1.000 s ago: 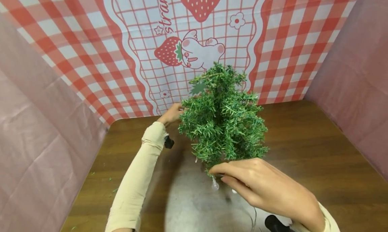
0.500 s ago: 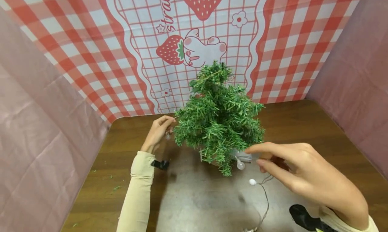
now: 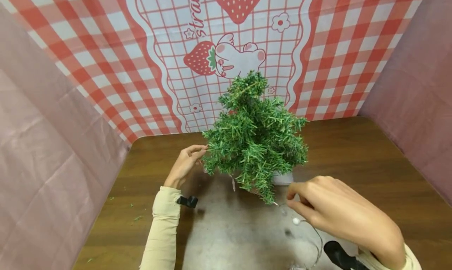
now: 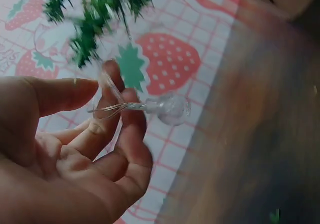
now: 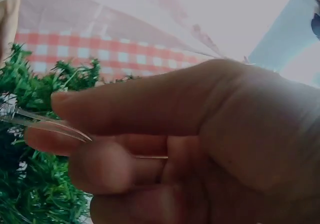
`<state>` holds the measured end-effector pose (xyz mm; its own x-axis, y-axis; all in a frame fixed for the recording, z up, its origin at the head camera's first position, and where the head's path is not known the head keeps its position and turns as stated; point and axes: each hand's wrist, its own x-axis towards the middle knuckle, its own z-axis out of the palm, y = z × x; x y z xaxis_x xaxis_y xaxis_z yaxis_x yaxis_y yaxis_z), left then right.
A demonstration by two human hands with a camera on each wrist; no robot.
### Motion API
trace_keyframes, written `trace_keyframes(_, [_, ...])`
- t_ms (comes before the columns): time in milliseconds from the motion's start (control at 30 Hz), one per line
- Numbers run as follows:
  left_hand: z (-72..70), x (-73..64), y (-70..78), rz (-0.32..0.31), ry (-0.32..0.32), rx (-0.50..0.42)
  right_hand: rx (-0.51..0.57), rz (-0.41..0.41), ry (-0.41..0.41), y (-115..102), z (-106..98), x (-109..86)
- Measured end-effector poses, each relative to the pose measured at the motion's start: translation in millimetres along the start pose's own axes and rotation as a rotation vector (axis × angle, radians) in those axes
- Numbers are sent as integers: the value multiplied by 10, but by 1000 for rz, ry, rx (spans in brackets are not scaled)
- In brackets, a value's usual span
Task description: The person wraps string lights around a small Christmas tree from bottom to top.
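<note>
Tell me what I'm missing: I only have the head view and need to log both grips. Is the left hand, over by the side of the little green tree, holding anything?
Observer: Yes. In the left wrist view the left hand holds a thin clear wire against its fingers, with a clear round bulb at the wire's end.
Operator: Is that bulb touching the tree?
Observer: Not in that view; it hangs free below the green tree branches.
Operator: And the right hand?
Observer: The right wrist view shows the right hand pinching a thin clear wire strand between thumb and forefinger, right beside the branches.
</note>
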<state>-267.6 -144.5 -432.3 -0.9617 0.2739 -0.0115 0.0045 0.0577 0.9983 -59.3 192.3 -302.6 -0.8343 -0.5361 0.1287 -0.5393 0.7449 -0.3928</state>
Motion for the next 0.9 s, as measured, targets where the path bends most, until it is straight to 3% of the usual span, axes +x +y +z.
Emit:
trace_keyframes(67, [-34, -5, -33, -30, 7, 15, -40, -2, 10, -22, 18, 35])
trace_keyframes(200, [-105, 3, -65, -38, -6, 1, -4, -118, -10, -70, 65, 73])
trace_keyframes(400, [-319, -39, 1, -7, -138, -6, 126, -333, -26, -132, 98, 101])
trace_keyframes(500, [-407, -56, 27, 25, -154, 15, 98, -330, -18, -155, 135, 127])
trace_keyframes(633, [-417, -24, 19, 135, -27, 233, -41, -203, -16, -205, 257, 192])
trace_keyframes(767, [-383, 5, -18, 226, 178, 531, -153, -118, -11, -273, 431, 280])
trace_keyframes(900, [-393, 5, -54, 288, 425, 629, -294, -100, 86, -382, 627, 398])
